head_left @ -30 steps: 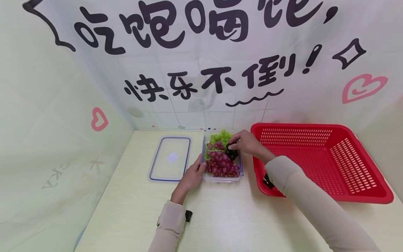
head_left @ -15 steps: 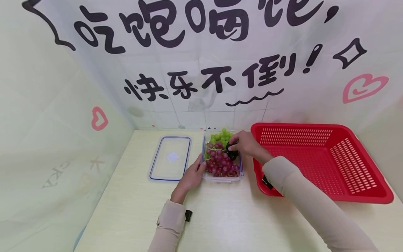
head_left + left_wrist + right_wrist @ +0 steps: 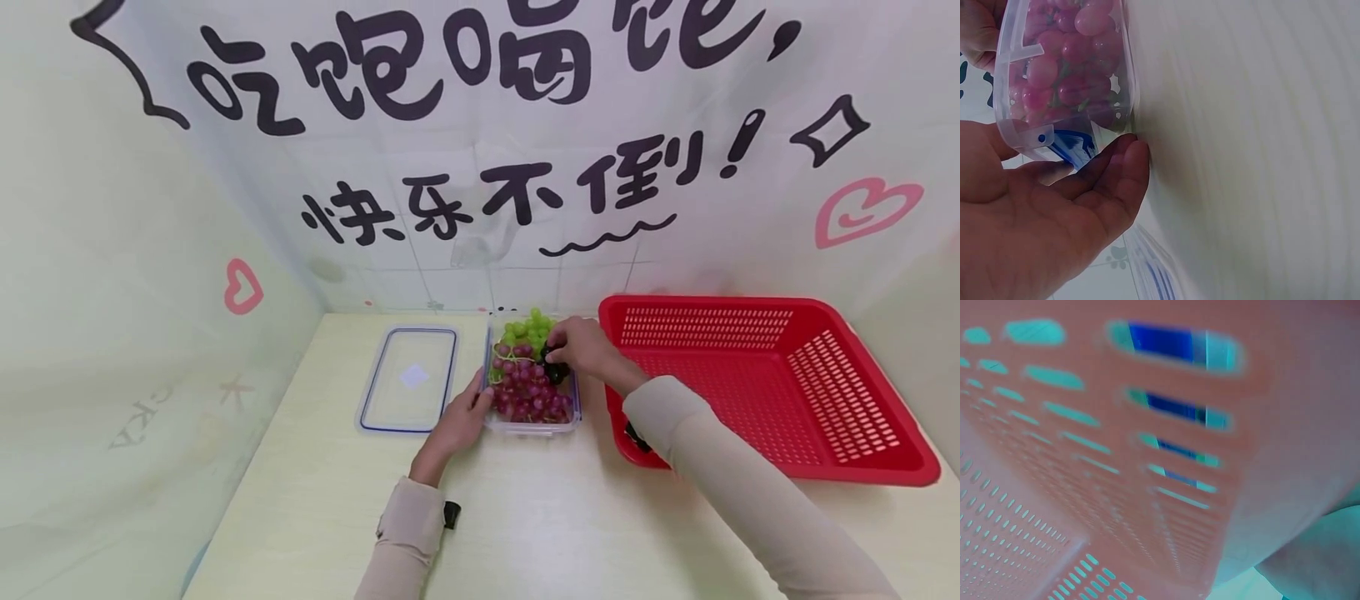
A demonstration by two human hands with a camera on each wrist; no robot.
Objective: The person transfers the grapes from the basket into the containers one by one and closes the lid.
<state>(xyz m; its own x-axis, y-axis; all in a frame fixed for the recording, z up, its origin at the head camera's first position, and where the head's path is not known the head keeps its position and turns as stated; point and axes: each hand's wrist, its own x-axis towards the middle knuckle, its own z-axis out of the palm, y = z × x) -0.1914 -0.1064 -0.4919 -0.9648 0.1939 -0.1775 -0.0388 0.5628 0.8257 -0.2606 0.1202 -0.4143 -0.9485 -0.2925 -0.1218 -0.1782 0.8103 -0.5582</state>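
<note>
In the head view a clear plastic food container (image 3: 534, 428) stands on the table, filled with bunches of grapes. Green grapes (image 3: 536, 323) lie at its back, red grapes (image 3: 528, 392) fill the front, and black grapes (image 3: 556, 372) sit at the right. My right hand (image 3: 588, 348) pinches the black grapes between thumb and fingers, hiding part of them. With its thumb at the rim and fingers against the outer side, my left hand (image 3: 459, 421) holds the container's left edge. In the left wrist view its fingers (image 3: 1124, 169) curl beside a blue-sealed side latch (image 3: 1072, 147).
Left of the container lies its flat lid (image 3: 408, 379) with a blue seal. A red slotted basket (image 3: 738, 302) stands at the right, under my right forearm; its wall (image 3: 1116, 437) fills the right wrist view. A printed cloth (image 3: 480, 208) hangs behind the table.
My right hand has edged slightly down at the black grapes and keeps its pinch. My left hand stays at the container's side. The head view has shifted a little.
</note>
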